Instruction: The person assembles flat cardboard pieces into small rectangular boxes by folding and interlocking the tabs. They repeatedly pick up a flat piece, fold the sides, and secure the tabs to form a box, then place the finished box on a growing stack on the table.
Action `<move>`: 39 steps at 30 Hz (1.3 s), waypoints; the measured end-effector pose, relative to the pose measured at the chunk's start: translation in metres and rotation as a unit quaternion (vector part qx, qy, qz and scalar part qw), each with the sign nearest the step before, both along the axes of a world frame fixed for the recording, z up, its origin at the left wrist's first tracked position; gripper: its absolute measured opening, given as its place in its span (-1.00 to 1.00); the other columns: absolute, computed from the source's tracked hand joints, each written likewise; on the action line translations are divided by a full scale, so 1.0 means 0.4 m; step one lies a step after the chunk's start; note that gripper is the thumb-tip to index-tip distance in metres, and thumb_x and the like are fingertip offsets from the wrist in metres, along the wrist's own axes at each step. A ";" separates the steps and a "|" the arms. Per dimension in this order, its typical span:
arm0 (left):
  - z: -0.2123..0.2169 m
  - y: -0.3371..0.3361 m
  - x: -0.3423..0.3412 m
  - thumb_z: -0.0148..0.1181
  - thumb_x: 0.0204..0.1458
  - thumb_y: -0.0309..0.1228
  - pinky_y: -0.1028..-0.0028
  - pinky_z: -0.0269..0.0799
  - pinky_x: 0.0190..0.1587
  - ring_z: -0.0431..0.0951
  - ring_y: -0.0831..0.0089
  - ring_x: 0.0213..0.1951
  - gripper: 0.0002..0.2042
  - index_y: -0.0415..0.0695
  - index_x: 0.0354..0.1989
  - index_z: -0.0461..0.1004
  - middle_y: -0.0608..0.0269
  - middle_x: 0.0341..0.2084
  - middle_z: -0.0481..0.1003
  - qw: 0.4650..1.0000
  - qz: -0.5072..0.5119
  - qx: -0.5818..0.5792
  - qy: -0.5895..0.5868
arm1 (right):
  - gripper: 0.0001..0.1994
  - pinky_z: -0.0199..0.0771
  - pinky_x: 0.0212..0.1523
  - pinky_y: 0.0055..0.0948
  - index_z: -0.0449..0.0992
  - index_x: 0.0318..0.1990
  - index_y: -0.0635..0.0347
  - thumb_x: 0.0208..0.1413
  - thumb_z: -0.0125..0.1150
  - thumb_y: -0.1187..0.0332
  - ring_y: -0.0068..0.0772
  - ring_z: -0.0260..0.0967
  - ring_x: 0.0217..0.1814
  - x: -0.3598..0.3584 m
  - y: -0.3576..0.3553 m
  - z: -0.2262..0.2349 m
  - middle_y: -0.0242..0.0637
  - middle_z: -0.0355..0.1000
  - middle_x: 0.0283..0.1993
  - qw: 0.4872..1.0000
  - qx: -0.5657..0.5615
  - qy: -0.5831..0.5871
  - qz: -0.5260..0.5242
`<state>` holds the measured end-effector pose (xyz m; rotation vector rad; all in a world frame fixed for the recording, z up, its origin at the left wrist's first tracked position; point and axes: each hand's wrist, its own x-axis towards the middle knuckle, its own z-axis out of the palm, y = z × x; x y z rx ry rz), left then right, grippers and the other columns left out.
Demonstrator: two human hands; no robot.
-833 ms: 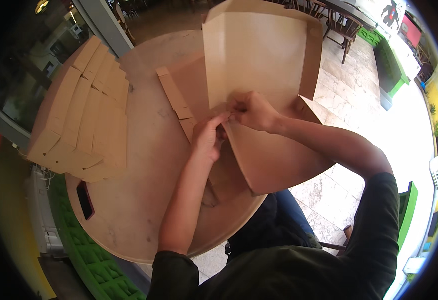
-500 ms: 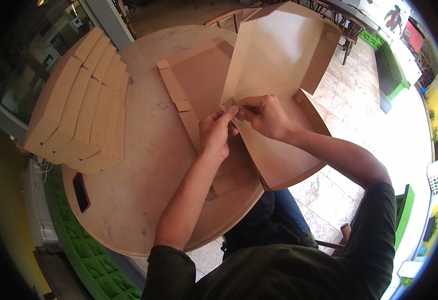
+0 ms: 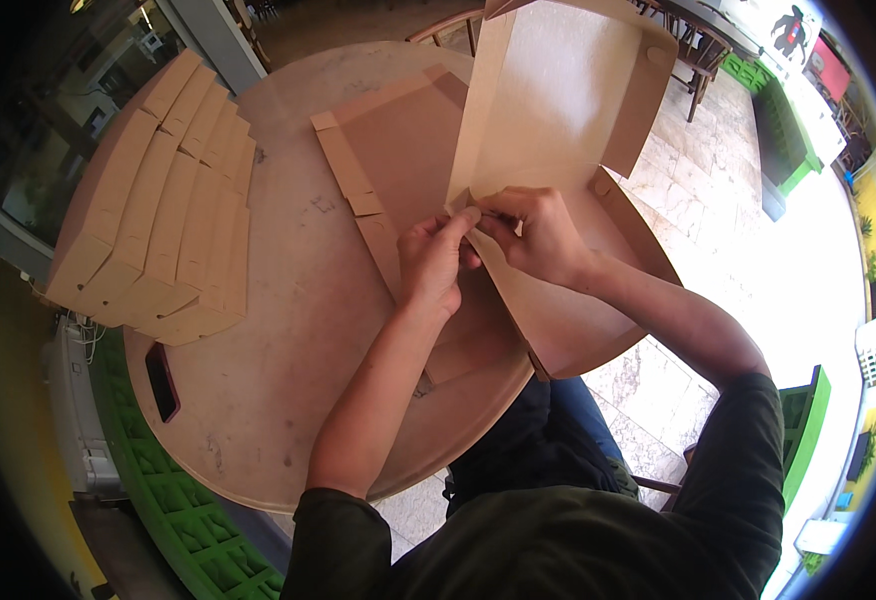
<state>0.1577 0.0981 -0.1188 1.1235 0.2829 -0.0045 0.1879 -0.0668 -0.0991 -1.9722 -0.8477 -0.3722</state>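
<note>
An open cardboard box (image 3: 588, 322) leans over the table's right edge, its lid raised at the far side. My left hand (image 3: 436, 258) pinches the box's left corner near the hinge, thumb on top of the wall. Close against it, my right hand (image 3: 538, 232) has its fingers closed on the same corner from inside the box. Just what the fingertips press is partly hidden by the hands. Under the box lies a flat, unfolded cardboard sheet (image 3: 398, 140) with creased edge flaps.
A stack of folded cardboard boxes (image 3: 158, 210) stands on the left of the round table (image 3: 298, 400). A phone (image 3: 162, 384) lies by the table's left edge. Green lattice panels (image 3: 203, 525) run alongside. Chairs (image 3: 698, 70) stand beyond the table.
The box has tilted slightly, its right side shifting a little to the right. My right hand has turned slightly at the corner, and my right elbow is a bit lower.
</note>
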 end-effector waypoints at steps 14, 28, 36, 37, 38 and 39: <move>-0.023 0.002 0.011 0.30 0.26 -0.45 0.54 0.40 -0.48 0.47 0.56 -0.57 -0.86 -0.17 -0.36 0.55 0.29 -0.46 0.57 0.999 -0.021 -0.022 -0.014 | -0.82 0.65 -0.19 -0.28 0.71 -0.11 0.32 0.13 0.35 0.55 -0.08 0.69 -0.25 0.017 -0.008 -0.046 0.03 0.66 -0.28 0.986 0.060 0.155 -0.017; -0.049 0.003 0.011 0.28 0.30 -0.44 0.55 0.44 -0.45 0.58 0.57 -0.40 -0.91 -0.20 -0.19 0.60 0.26 -0.28 0.65 1.000 -0.027 -0.004 -0.014 | -0.81 0.61 -0.19 -0.23 0.71 -0.13 0.31 0.10 0.32 0.61 -0.04 0.66 -0.24 -0.007 -0.010 -0.039 0.04 0.64 -0.27 0.997 0.053 0.051 -0.021; -0.075 0.006 0.015 0.29 0.29 -0.42 0.54 0.42 -0.46 0.55 0.60 -0.43 -0.90 -0.19 -0.17 0.61 0.28 -0.30 0.65 0.998 -0.053 0.033 -0.024 | -0.85 0.59 -0.22 -0.45 0.69 -0.08 0.32 0.33 0.29 0.44 -0.48 0.57 -0.30 0.012 -0.016 -0.055 -0.26 0.64 -0.25 0.945 0.105 0.310 0.010; -0.075 0.005 0.016 0.29 0.29 -0.41 0.54 0.41 -0.46 0.54 0.61 -0.43 -0.90 -0.18 -0.17 0.62 0.29 -0.30 0.65 0.997 -0.058 0.047 -0.023 | -0.85 0.58 -0.22 -0.46 0.68 -0.08 0.32 0.34 0.29 0.42 -0.51 0.56 -0.30 0.019 -0.014 -0.054 -0.29 0.62 -0.26 0.929 0.127 0.347 0.016; -0.074 0.007 0.017 0.29 0.30 -0.40 0.53 0.41 -0.46 0.53 0.60 -0.44 -0.89 -0.18 -0.15 0.61 0.29 -0.30 0.65 0.996 -0.061 0.052 -0.026 | -0.84 0.57 -0.21 -0.47 0.67 -0.09 0.32 0.36 0.29 0.39 -0.53 0.55 -0.29 0.028 -0.012 -0.051 -0.32 0.61 -0.26 0.908 0.134 0.398 0.003; -0.073 0.010 0.017 0.28 0.31 -0.38 0.52 0.41 -0.46 0.52 0.60 -0.45 -0.87 -0.17 -0.13 0.61 0.29 -0.29 0.65 0.996 -0.065 0.057 -0.029 | -0.83 0.56 -0.20 -0.48 0.67 -0.10 0.32 0.37 0.29 0.37 -0.55 0.54 -0.29 0.035 -0.009 -0.047 -0.35 0.59 -0.27 0.882 0.139 0.450 -0.020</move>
